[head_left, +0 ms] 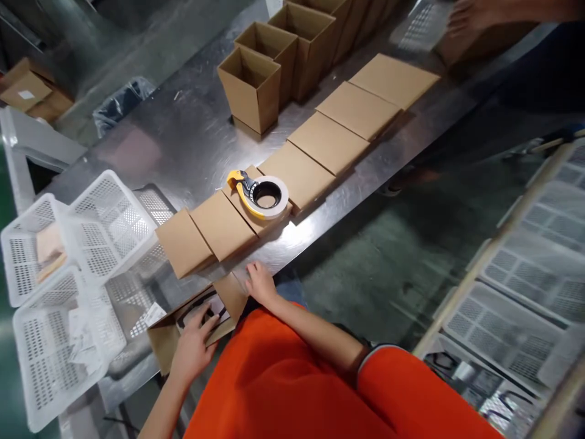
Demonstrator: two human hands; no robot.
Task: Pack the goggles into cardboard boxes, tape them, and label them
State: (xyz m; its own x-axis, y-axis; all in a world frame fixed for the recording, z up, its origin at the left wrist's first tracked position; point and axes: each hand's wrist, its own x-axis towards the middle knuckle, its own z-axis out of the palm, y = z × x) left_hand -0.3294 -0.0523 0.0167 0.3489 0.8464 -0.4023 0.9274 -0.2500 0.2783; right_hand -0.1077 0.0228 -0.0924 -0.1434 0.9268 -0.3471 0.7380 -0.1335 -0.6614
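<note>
An open cardboard box point(165, 346) sits tilted at the near table edge, against my body. My left hand point(194, 344) reaches into it with fingers apart, over a dark and pale item point(223, 310) that is partly hidden. By the box's raised flap point(231, 294), my right hand point(261, 284) rests at the table edge, fingers loosely bent and apart, with nothing seen in it. A tape dispenser point(266, 198) with yellow parts and a roll of tape lies on a row of closed cardboard boxes point(223, 225) just beyond my hands.
Open-topped cardboard boxes point(256, 91) stand along the far side of the metal table point(187, 125). White perforated baskets point(109, 225) are at the left, some with papers inside. Another person's hand point(473, 15) is at top right. A rack of baskets point(512, 323) stands at right.
</note>
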